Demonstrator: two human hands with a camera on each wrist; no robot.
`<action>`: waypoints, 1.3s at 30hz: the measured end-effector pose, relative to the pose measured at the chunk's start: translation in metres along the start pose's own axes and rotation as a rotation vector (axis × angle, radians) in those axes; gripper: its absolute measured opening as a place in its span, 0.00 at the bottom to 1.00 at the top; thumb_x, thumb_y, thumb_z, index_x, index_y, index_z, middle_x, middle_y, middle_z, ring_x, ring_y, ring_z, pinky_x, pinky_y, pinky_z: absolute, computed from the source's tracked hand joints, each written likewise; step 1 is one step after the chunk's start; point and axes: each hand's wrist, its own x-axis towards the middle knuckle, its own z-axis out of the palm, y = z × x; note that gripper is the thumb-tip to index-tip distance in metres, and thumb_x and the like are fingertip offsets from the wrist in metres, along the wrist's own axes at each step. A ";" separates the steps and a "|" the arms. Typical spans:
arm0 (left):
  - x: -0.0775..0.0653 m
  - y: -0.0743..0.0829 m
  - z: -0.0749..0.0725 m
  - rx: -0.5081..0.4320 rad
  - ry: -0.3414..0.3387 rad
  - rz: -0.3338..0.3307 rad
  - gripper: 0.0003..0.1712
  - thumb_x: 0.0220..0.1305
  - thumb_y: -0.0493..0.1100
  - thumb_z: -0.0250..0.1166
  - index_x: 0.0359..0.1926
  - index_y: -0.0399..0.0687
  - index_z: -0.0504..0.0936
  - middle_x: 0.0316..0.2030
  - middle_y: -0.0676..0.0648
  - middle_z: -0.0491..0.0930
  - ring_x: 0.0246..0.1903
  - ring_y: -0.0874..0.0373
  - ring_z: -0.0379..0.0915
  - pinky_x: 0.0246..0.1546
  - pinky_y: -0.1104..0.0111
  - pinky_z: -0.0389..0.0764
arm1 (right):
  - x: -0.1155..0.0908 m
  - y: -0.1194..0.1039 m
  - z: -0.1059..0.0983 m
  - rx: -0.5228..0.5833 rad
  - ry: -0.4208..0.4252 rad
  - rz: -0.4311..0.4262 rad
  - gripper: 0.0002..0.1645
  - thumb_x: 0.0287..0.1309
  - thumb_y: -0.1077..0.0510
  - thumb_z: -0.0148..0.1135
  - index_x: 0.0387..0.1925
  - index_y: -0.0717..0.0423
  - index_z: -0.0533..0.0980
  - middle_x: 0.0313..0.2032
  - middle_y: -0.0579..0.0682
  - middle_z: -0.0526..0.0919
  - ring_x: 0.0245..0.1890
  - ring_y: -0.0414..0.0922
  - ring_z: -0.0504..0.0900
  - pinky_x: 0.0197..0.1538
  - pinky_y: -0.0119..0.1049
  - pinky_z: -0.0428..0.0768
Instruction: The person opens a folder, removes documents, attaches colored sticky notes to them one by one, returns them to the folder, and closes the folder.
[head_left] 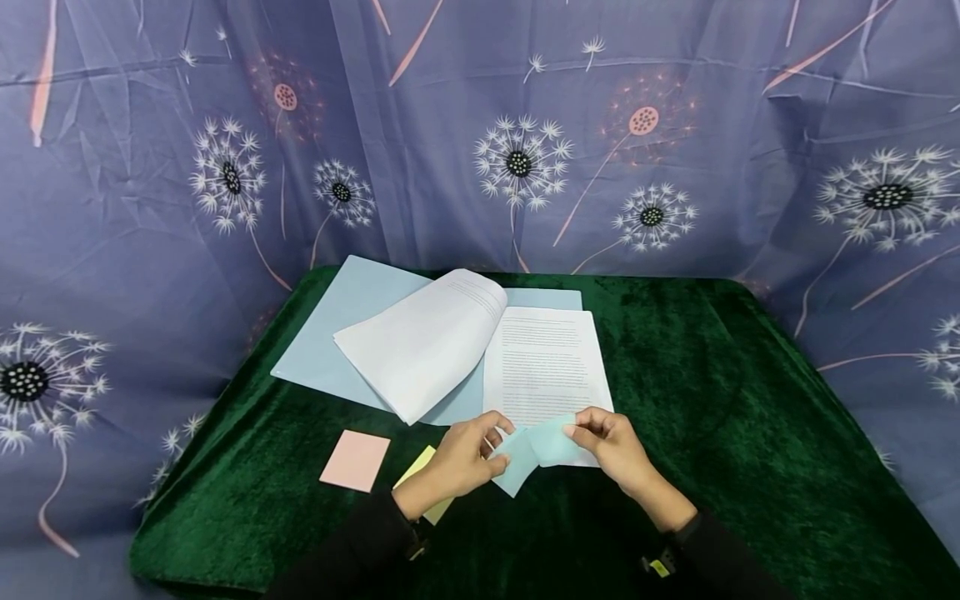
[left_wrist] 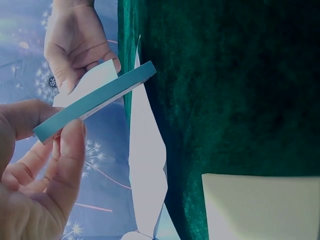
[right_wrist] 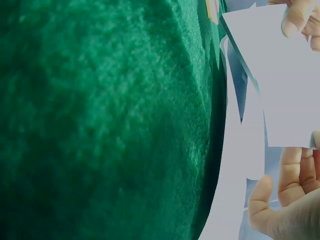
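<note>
My left hand (head_left: 463,454) pinches a light blue sticky note pad (head_left: 513,468) between thumb and fingers, above the lower edge of a printed page (head_left: 546,358). Seen edge-on in the left wrist view, the pad (left_wrist: 100,102) is a thick teal block. With thumb and fingertips my right hand (head_left: 618,446) grips the outer edge of a light blue note sheet (head_left: 557,442), which curves up from the pad. In the right wrist view the pale sheet (right_wrist: 285,85) spans from the left hand's fingers down to my right hand (right_wrist: 295,205).
An open light blue folder (head_left: 330,333) lies under the stapled-looking papers, whose upper pages (head_left: 431,346) are folded over to the left. A pink note pad (head_left: 355,461) sits at the front left. Beside it, a yellow note pad (head_left: 437,510) is partly hidden by my left forearm. Green velvet cloth (head_left: 697,375) covers the table.
</note>
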 end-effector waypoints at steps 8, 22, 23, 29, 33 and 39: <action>-0.002 0.000 0.000 0.022 0.011 0.006 0.15 0.61 0.32 0.69 0.49 0.41 0.79 0.35 0.44 0.82 0.28 0.62 0.76 0.30 0.72 0.75 | 0.000 0.001 -0.002 -0.009 0.009 0.012 0.11 0.69 0.63 0.60 0.35 0.70 0.76 0.26 0.46 0.80 0.28 0.38 0.78 0.36 0.32 0.77; -0.005 -0.003 -0.002 0.008 0.054 -0.006 0.16 0.62 0.33 0.70 0.50 0.42 0.78 0.35 0.45 0.82 0.27 0.67 0.69 0.30 0.73 0.72 | 0.002 -0.002 -0.008 0.036 0.057 0.085 0.10 0.69 0.61 0.61 0.36 0.67 0.76 0.26 0.43 0.78 0.30 0.37 0.78 0.42 0.31 0.80; -0.005 -0.002 -0.002 0.002 0.057 -0.010 0.16 0.62 0.33 0.70 0.50 0.42 0.78 0.36 0.46 0.82 0.27 0.67 0.69 0.30 0.73 0.72 | 0.003 -0.001 -0.009 0.038 0.061 0.089 0.10 0.69 0.61 0.61 0.35 0.66 0.75 0.26 0.44 0.76 0.30 0.37 0.77 0.42 0.31 0.80; -0.007 -0.002 -0.003 -0.015 0.069 -0.003 0.15 0.61 0.32 0.70 0.48 0.41 0.77 0.34 0.46 0.81 0.26 0.68 0.67 0.29 0.74 0.69 | 0.003 0.001 -0.012 0.052 0.081 0.119 0.09 0.69 0.60 0.61 0.34 0.62 0.74 0.25 0.44 0.73 0.29 0.39 0.73 0.40 0.32 0.79; -0.008 -0.003 -0.003 -0.041 0.066 0.004 0.15 0.62 0.32 0.69 0.48 0.40 0.76 0.34 0.45 0.79 0.25 0.67 0.65 0.28 0.73 0.68 | 0.003 0.000 -0.015 0.064 0.094 0.150 0.08 0.69 0.61 0.60 0.36 0.62 0.74 0.26 0.44 0.72 0.29 0.39 0.73 0.39 0.31 0.78; -0.009 -0.002 -0.003 -0.082 0.058 -0.027 0.16 0.62 0.31 0.69 0.48 0.39 0.75 0.35 0.44 0.77 0.27 0.65 0.67 0.29 0.73 0.69 | 0.004 -0.003 -0.019 0.078 0.112 0.190 0.06 0.69 0.62 0.59 0.36 0.61 0.73 0.26 0.43 0.72 0.29 0.38 0.73 0.38 0.31 0.76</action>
